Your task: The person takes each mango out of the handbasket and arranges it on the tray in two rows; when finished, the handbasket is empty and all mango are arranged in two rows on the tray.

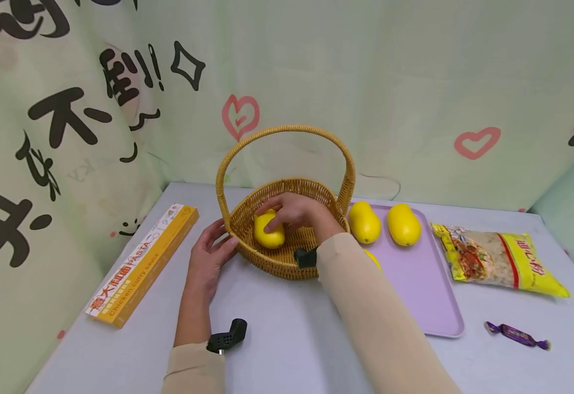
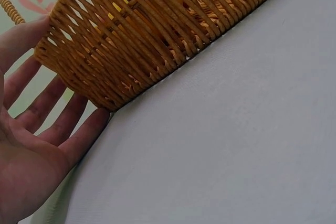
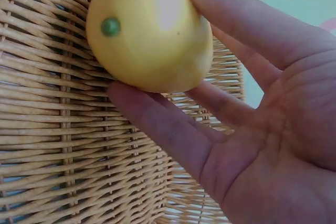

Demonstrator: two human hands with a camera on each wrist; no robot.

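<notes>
A wicker basket [image 1: 277,268] with a tall arched handle stands on the table. My left hand [image 1: 208,257] holds its left corner; in the left wrist view the thumb is at the rim and the spread fingers lie along the woven side. Inside the basket my right hand [image 1: 296,213] grips an oblong yellow fruit [image 1: 268,232]. The right wrist view shows this fruit [image 3: 147,35] with a small green stem spot, between thumb and fingers, close to the weave. Whether it touches the basket's bottom I cannot tell.
Right of the basket, a lilac tray [image 1: 422,290] carries two similar yellow fruits [image 1: 404,224] and a third partly hidden by my right sleeve. Farther right lie a yellow-ended food bag [image 1: 503,260] and a purple wrapped candy [image 1: 517,334]. A pasta box [image 1: 144,268] lies at left.
</notes>
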